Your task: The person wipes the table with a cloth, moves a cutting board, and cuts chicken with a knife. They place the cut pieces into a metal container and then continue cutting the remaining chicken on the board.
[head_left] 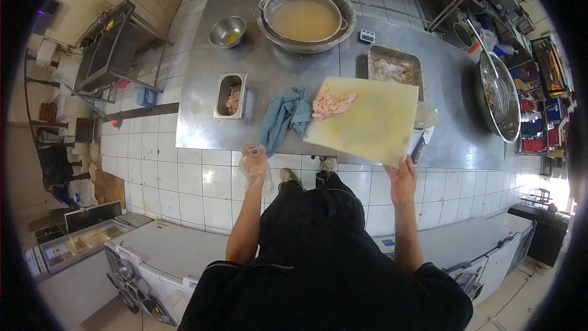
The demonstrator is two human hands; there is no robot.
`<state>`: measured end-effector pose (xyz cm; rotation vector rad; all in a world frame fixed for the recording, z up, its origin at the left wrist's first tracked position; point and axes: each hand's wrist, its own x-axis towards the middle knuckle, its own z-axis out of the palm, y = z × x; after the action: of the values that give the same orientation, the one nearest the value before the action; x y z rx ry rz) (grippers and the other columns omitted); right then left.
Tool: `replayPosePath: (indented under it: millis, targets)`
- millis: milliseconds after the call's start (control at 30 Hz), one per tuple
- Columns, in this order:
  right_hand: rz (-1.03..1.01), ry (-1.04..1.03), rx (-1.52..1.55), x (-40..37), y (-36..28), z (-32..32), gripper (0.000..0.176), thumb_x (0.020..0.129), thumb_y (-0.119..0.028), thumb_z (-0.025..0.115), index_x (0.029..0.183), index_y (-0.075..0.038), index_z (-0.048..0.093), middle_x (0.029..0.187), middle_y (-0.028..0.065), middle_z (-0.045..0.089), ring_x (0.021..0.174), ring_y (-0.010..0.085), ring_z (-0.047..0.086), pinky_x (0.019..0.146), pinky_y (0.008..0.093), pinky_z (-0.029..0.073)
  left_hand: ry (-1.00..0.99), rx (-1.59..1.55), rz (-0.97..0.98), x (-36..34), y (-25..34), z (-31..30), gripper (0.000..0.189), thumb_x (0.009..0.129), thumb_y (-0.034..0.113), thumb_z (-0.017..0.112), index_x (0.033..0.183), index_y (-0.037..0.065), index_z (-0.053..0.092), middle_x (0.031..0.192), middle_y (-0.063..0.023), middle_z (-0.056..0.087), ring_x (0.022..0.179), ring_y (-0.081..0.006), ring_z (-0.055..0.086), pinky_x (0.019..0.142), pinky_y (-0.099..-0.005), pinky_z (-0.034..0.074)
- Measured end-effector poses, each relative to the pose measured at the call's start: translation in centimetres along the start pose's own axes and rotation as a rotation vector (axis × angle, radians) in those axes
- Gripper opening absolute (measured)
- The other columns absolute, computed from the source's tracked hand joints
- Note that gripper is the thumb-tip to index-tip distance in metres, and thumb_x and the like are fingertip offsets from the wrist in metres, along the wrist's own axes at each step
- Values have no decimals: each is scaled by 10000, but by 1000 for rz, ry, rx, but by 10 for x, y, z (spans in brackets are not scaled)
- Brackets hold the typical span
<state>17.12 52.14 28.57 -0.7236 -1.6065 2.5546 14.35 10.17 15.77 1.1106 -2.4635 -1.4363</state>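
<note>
Item: pale cutting board (pixel 373 124), at the near edge of the bench (pixel 202 125), its near corner overhanging and gripped by the right hand (pixel 403 179); raw meat pieces (pixel 331 104) lie at its far left corner, just beside a blue cloth (pixel 283 117). Left hand (pixel 254 162): clear glove, fingers loosely spread, holding nothing, off the near edge by the cloth. Handling note: board probably best kept level with a firm corner grip, lest the meat slide.
</note>
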Motion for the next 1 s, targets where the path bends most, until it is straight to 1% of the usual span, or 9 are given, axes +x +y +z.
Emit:
replayPosePath:
  millis: [133, 233, 333, 433, 533, 633, 733, 833, 1000]
  targets:
    - [50, -22, 80, -4, 27, -10, 383, 1084, -208, 528, 1403, 3, 524, 1294, 115, 659, 1190, 266, 656, 1022, 467, 544, 33, -29, 348, -9, 6, 29, 310, 955, 286, 708, 1081, 14, 629, 844, -104, 684, 761, -210, 672, 687, -369, 534]
    - [87, 36, 128, -8, 47, -12, 395, 1082, -207, 531, 1414, 6, 510, 1322, 121, 643, 1192, 271, 655, 1034, 468, 538, -313, -220, -187, 10, 10, 47, 284, 960, 266, 703, 1113, 35, 638, 863, -114, 694, 787, -241, 683, 730, -398, 544]
    - [78, 11, 147, -18, 43, -11, 417, 1077, -216, 544, 1425, 9, 498, 1346, 125, 627, 1204, 276, 649, 1049, 473, 529, -26, 51, 199, 24, 16, 55, 278, 928, 212, 727, 1150, 67, 644, 890, -130, 703, 789, -256, 692, 709, -397, 544]
    - [95, 15, 159, -35, 29, -13, 427, 1075, -227, 550, 1425, 10, 497, 1352, 123, 621, 1221, 273, 637, 1053, 476, 526, -17, 77, 472, 44, 31, 47, 341, 879, 169, 764, 1183, 76, 640, 915, -164, 705, 790, -325, 696, 718, -443, 548]
    - [78, 20, 122, -53, 7, -14, 435, 1076, -244, 546, 1428, 7, 494, 1347, 117, 623, 1236, 270, 626, 1060, 479, 517, 107, 371, 928, 75, 57, 59, 438, 823, 154, 807, 1213, 74, 625, 967, -201, 713, 872, -383, 703, 786, -489, 549]
    - [86, 77, 65, -67, -18, -16, 447, 1081, -256, 528, 1443, 1, 477, 1358, 124, 612, 1251, 275, 615, 1072, 482, 502, 42, 484, 798, 83, 123, 71, 432, 831, 223, 817, 1200, 66, 657, 998, -212, 725, 949, -385, 703, 848, -497, 540]
    - [92, 144, 51, -78, -30, -16, 479, 1083, -253, 511, 1484, -6, 422, 1403, 143, 568, 1277, 289, 592, 1080, 486, 490, -324, 777, 604, 139, 106, 106, 429, 834, 287, 820, 1164, 40, 703, 1045, -224, 736, 1008, -365, 708, 877, -480, 543]
    - [49, 199, 61, -85, -43, -14, 490, 1079, -243, 519, 1492, -4, 405, 1418, 146, 553, 1289, 294, 581, 1080, 486, 492, -531, 411, 627, 122, 131, 115, 488, 822, 343, 832, 1178, 25, 731, 1152, -214, 733, 1098, -366, 698, 973, -419, 534]
    - [-14, 260, 131, -97, -45, -20, 480, 1072, -225, 538, 1479, -3, 414, 1415, 149, 552, 1296, 294, 573, 1081, 487, 497, -671, 185, 611, 72, 209, 98, 494, 863, 350, 812, 1189, -8, 711, 1186, -219, 723, 1129, -332, 690, 995, -401, 521]
